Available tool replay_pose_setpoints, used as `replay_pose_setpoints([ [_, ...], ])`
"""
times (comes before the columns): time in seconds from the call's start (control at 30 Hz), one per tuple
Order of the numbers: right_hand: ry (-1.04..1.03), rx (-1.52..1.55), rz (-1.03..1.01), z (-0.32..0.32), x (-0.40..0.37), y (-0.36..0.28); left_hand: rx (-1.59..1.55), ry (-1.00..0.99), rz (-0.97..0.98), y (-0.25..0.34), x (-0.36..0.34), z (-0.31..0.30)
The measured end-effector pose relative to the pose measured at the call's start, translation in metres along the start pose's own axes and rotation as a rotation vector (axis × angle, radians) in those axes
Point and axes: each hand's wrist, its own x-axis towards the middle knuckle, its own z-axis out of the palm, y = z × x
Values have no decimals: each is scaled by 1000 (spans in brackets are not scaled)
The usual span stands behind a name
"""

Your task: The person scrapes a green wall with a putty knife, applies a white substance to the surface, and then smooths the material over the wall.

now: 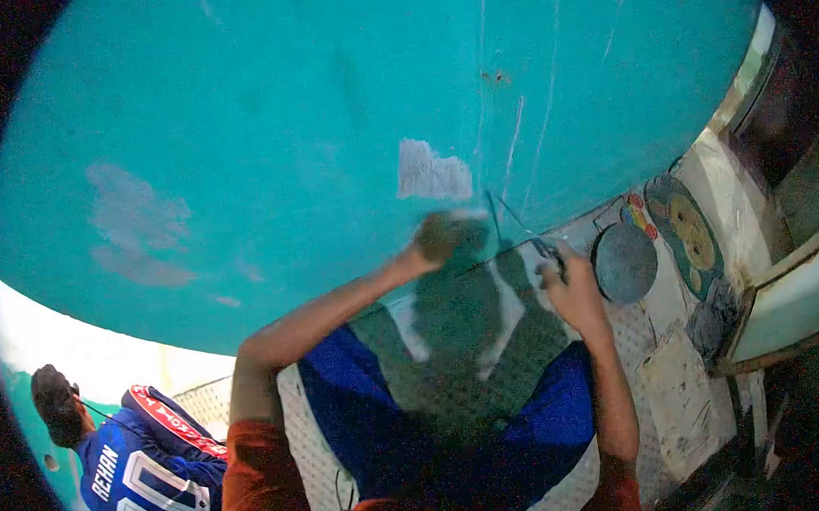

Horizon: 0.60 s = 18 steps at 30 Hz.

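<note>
A teal wall (285, 124) bearing a pale patch (433, 174) fills the view. The squatting person's left hand (441, 238) presses low against it, apparently as a brace, its grip too blurred to tell. The right hand (571, 289) is closed around a thin dark tool (544, 248) at the wall's foot, beside a grey disc (625, 262).

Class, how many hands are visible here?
2: the left hand touches the teal wall below a white patch; the right hand holds a thin tool. The co-worker's hands are hidden.

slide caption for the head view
Left hand pressed to teal wall by white patch; right hand grips a thin tool.
</note>
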Motion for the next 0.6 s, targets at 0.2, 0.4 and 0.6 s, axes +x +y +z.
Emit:
replay_pose_setpoints([
  [0.2, 90, 138, 254, 6, -11, 53, 102, -400, 225, -49, -38, 100],
  [0.4, -129, 646, 286, 52, -3, 63, 98, -589, 280, -86, -32, 132],
  [0.6, -69, 782, 107, 111, 1, 69, 28, -631, 261, -106, -22, 129],
])
